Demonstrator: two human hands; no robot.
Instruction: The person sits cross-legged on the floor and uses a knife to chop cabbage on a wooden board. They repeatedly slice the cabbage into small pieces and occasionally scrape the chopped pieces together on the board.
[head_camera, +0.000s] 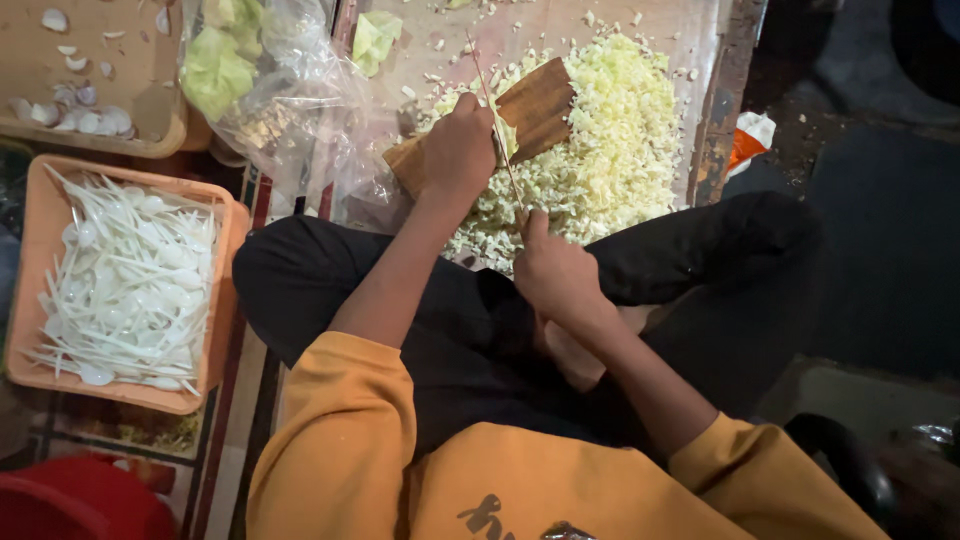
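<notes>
Head camera looks steeply down (close range) over the person's lap.

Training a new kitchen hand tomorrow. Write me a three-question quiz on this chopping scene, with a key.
1. True or false: the right hand holds the knife.
2. What fills the orange tray? A) white plastic spoons B) forks C) cups
3. What does the left hand press on the wooden board?

Key
1. True; the blade runs up from that hand.
2. A.
3. A small bunch of cabbage, amid the pile of chopped cabbage.
</notes>
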